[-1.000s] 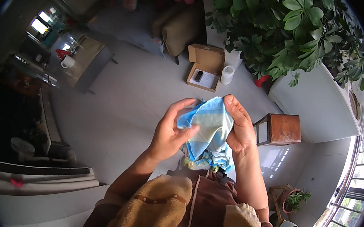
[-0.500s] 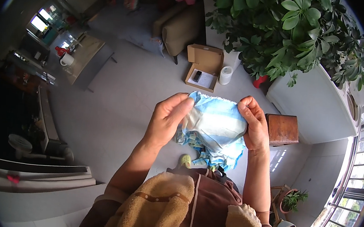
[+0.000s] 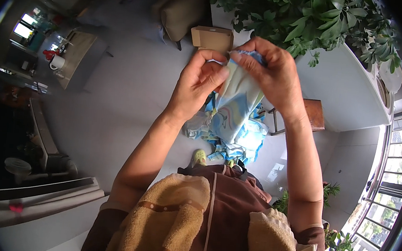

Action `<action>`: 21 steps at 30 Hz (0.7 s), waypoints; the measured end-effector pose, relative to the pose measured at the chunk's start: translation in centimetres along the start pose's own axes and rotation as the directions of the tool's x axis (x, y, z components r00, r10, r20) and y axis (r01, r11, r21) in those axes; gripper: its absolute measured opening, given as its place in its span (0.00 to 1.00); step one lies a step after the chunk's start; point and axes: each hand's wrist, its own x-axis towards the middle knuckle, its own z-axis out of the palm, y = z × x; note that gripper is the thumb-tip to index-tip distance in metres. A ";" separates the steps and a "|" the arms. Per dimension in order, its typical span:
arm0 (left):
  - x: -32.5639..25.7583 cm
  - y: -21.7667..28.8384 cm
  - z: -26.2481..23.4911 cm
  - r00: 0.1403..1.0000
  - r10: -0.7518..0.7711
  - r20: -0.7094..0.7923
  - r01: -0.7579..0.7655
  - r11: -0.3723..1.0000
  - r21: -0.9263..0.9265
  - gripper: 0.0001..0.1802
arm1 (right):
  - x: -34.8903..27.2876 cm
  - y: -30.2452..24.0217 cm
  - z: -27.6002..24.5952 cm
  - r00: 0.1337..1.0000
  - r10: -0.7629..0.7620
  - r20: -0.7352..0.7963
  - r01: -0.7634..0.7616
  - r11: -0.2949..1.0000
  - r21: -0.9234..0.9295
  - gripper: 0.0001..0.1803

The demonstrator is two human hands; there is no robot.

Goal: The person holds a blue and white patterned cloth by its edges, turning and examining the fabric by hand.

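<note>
A light blue, white and pale yellow printed cloth (image 3: 234,111) hangs from both my hands in front of me, with a faint rainbow-like curve on it. My right hand (image 3: 276,74) pinches its gathered top edge between thumb and fingers. My left hand (image 3: 197,84) is curled at the upper left corner, thumb and forefinger closing round a bit of the edge; that grip is partly hidden. The two hands nearly meet at the top. Behind the lower end lies a heap of similar blue and white cloth (image 3: 253,135), low down by my yellow-green shoes (image 3: 199,157).
An open cardboard box (image 3: 212,38) stands ahead on the grey floor. A large leafy plant (image 3: 312,20) fills the upper right, above a white appliance-like cabinet (image 3: 340,85). A brown wooden stool (image 3: 313,114) is at right. A table (image 3: 79,58) stands far left.
My hands have risen and drawn together, the right one moving up and left. The cloth, stretched wide between them before, now hangs down narrow and long. The view has shifted somewhat.
</note>
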 end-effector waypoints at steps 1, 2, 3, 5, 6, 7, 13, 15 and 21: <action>0.1 -0.3 0.1 0.998 0.031 0.062 -0.032 0.999 0.023 0.10 | 0.8 -0.4 -0.6 1.000 -0.010 -0.003 0.010 1.000 -0.010 0.11; -0.1 -1.4 -0.2 0.991 0.002 0.132 -0.005 1.000 0.023 0.09 | 1.7 -0.7 -0.7 0.996 -0.090 -0.008 0.090 0.996 -0.024 0.11; -0.5 -2.2 -0.5 0.986 -0.057 0.157 0.037 0.991 0.128 0.06 | 2.4 -1.3 -1.0 0.992 -0.123 0.029 0.122 0.991 0.055 0.12; -1.0 -4.1 -0.9 0.995 -0.030 0.098 -0.005 0.940 0.342 0.06 | 3.8 -2.8 -1.7 0.991 -0.131 0.036 0.125 0.983 0.132 0.12; -1.2 -4.9 -1.2 0.994 -0.028 0.107 -0.010 0.942 0.336 0.06 | 4.4 -3.4 -2.5 0.993 -0.077 0.084 0.061 0.981 0.183 0.07; -1.3 -5.8 -1.6 0.998 -0.024 0.058 0.001 0.932 0.361 0.06 | 5.1 -3.2 -2.9 0.992 -0.125 0.013 0.124 0.987 0.101 0.08; -2.3 -12.6 -8.7 0.981 -0.190 -0.031 0.167 0.764 0.623 0.07 | 8.6 -6.8 -7.3 0.986 -0.075 -0.152 0.126 0.925 0.358 0.06; -2.8 -13.9 -10.7 0.972 -0.230 -0.036 0.216 0.833 0.509 0.08 | 9.3 -7.4 -9.4 0.975 -0.005 -0.223 0.065 0.963 0.263 0.07; -3.1 -7.8 -14.4 0.970 -0.212 -0.118 0.204 0.976 -0.074 0.10 | 9.4 -2.2 -17.3 0.929 0.031 -0.369 0.008 0.995 0.104 0.09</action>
